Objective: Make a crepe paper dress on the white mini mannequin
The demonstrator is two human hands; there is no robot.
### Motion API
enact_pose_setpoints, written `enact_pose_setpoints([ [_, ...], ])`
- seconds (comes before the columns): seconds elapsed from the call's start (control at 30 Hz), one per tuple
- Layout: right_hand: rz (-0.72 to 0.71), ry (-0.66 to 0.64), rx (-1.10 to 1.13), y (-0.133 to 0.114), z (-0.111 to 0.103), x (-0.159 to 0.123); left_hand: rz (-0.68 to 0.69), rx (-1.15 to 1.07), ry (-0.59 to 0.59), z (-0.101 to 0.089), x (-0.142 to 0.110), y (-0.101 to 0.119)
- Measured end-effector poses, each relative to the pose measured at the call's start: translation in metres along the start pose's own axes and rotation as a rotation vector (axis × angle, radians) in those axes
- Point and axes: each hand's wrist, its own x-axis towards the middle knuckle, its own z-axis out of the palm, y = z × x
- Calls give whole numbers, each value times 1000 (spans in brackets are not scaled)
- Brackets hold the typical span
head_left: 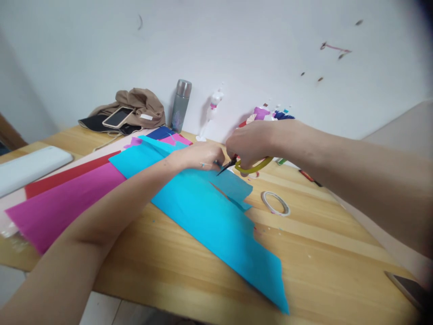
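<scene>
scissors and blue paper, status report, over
Right hand gripping yellow-handled scissors. Left hand curled over blue paper, exact hold unclear. Far edge of paper jagged. White tape roll beside the paper, not touching it.

One head-worn camera supplies the view from above the near side of the tabletop [318,262], facing forward and down. The wall [243,49] spans the upper frame; the tabletop occupies the middle and lower frame. The left hand [199,157] and right hand [251,141] appear at close range near frame center. Floor [99,310] shows at lower left.
</scene>
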Motion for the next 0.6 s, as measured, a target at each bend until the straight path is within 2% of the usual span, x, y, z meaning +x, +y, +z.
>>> enact_pose_setpoints([
  [0.1, -4, -10, 25, 1, 2, 0, -46, 27, -43, 3, 2, 2],
  [0.37, -28, -37, -27, 2, 3, -2, -94, 76, -67, 4, 4, 3],
  [0.6, -43, -23, -50, 2, 5, 0, -55, 76, -65, 4, 4, 4],
])
